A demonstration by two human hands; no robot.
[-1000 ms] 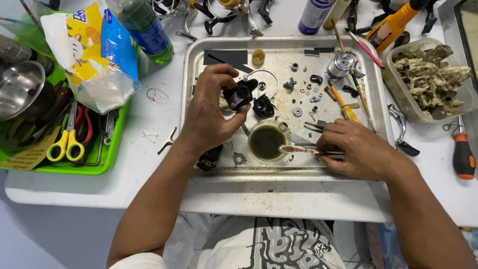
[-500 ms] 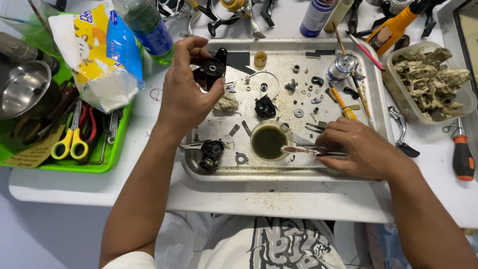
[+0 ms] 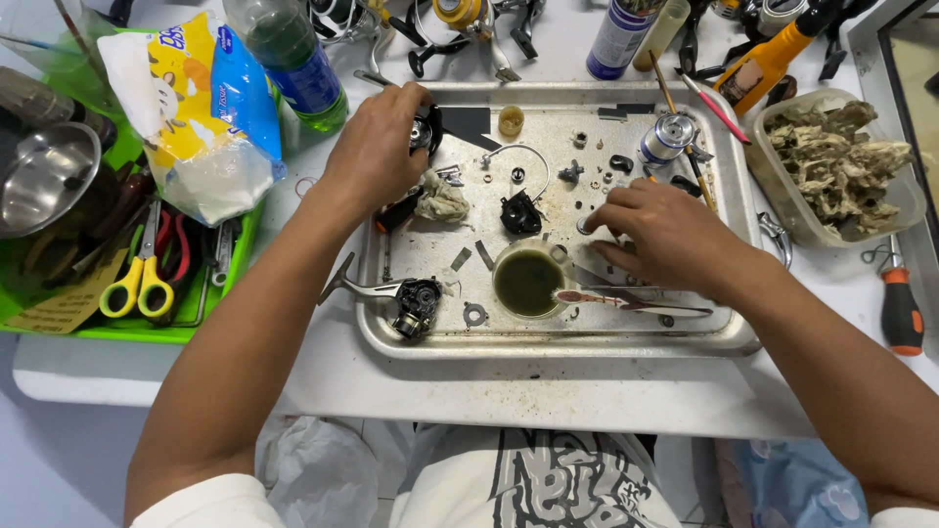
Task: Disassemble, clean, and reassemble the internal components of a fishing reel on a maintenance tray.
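My left hand is shut on a small black reel part at the far left corner of the metal tray. My right hand rests palm down on the tray's right half, fingers spread, with the fingertips among small loose parts beside a cup of dark liquid. In front of that hand, thin tools lie across the tray. A black reel body with a silver handle lies at the tray's near left. Between my hands sit a crumpled rag and another black part.
A green bin on the left holds yellow scissors, pliers and a metal bowl. A tissue pack and green bottle stand behind it. A silver spool, a tub of rags and a red-handled screwdriver are on the right.
My left hand carried the black part from the tray's middle to its far left corner. My right hand left the thin tools and moved up beside the cup.
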